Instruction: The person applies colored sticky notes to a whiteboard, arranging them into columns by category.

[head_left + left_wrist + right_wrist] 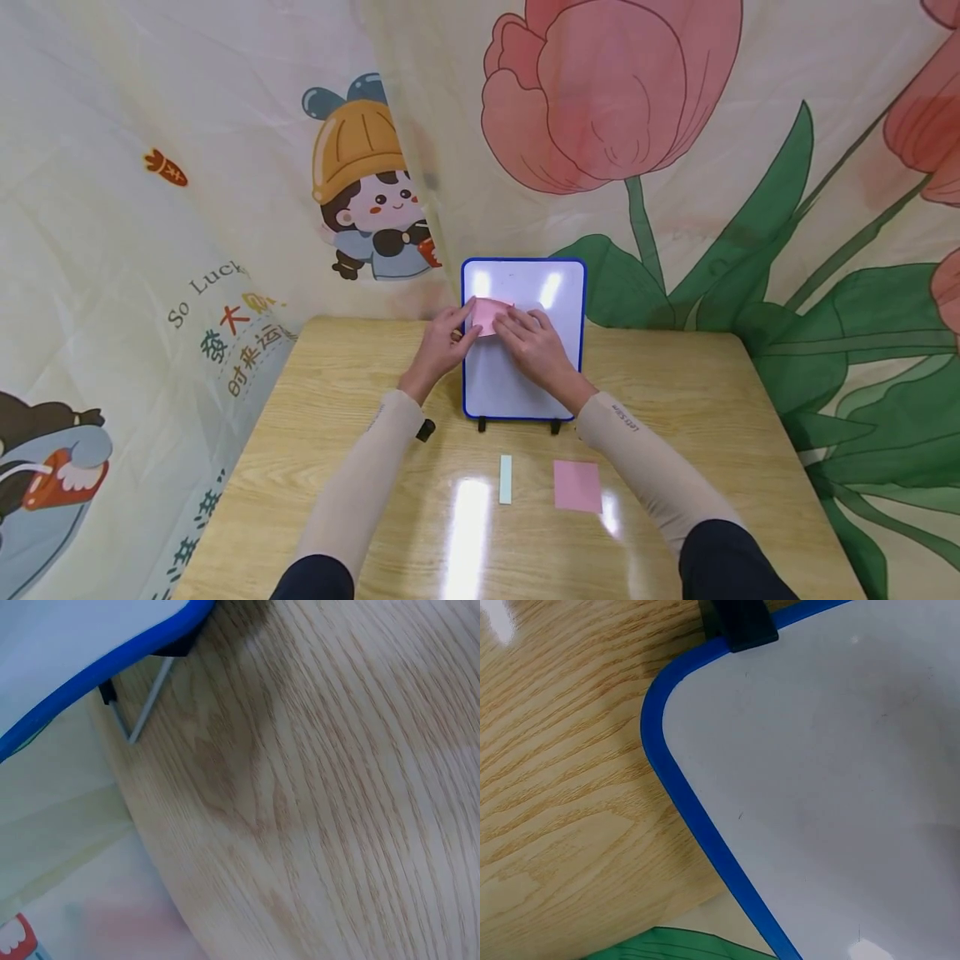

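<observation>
Tulip-printed cloth (615, 92) hangs behind the table (360, 367). Extended thumb and forefinger of the left hand (441, 342) touch the pink note (491, 315) at its left corners; the right hand (538, 348) lays straightened fingers along its right side. Beneath is the whiteboard (498, 383), its left edge nearby (another pink square (577, 486) lies lower).

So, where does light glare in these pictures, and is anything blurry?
Head view: two bright streaks on the white rectangular board with blue rim, others on the pale wood-grain table; left wrist view: the pale printed backdrop looks soft, the table grain clearer; right wrist view: bright patch on the board, bottom edge of picture.
</observation>
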Demonstrator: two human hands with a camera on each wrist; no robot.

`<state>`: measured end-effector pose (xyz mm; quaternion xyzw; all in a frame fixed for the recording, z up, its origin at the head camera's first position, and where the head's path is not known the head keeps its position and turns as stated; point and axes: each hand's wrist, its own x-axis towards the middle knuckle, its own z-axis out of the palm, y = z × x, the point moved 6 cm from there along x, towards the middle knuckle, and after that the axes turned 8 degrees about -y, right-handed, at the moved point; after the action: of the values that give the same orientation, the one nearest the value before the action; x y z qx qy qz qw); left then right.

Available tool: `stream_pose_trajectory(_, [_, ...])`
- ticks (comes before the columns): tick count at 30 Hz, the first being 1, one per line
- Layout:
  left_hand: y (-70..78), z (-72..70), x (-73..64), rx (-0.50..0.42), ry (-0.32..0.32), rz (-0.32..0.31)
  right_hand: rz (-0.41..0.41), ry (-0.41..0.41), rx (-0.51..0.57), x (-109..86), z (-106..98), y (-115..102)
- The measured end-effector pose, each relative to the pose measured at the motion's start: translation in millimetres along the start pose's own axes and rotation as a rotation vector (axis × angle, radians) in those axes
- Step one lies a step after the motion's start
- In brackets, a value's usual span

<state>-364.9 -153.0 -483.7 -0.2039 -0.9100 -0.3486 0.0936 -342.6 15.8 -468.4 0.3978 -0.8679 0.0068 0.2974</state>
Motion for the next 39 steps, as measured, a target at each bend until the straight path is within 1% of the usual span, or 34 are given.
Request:
stream_pose_trajectory(5, [1.6, -1.0, -1.2, 0.004, 0.028, 0.012, -0.005, 0.021, 0.002, 0.4, 0, -3])
stream_pose_trajectory(9, [2.1, -0.6, -1.0, 0.014, 0.036, 0.014, 0.011, 0.013, 0.005, 1.5, -1, -4])
stream_pose_trajectory(13, [3.7, 1.2, -1.5, 0.026, 0.028, 0.008, 0.025, 0.003, 0.0, 0.6, -1, -4])
stream_pose_trajectory(18, [2.6, 2.4, -1.4, 0.03, 0.022, -0.017, 0.013, 0.024, -0.018, 0.6, 0, -4])
stream_pose_trajectory(22, [-0.2, 4.2, -0.8, 0.038, 0.012, -0.029, 0.01, 0.028, 0.003, 2.6, 0, -4])
stream_pose_trajectory(26, [-2.2, 4.2, -0.1, 0.035, 0.012, -0.027, 0.039, -0.021, 0.029, 9.3, 0, -5])
stream_pose_trajectory(31, [-1.3, 3.5, 0.4, 0.033, 0.013, -0.011, 0.093, -0.118, 0.055, 19.4, 1, -6])
stream_pose_trajectory(34, [-1.4, 3.9, -0.2, 0.026, 0.009, -0.02, 0.116, -0.17, 0.057, 23.7, 2, -7])
stream_pose_trajectory(39, [-2.0, 4.7, -0.2, 0.017, -0.003, -0.03, 0.158, -0.202, 0.046, 25.1, 2, -5])
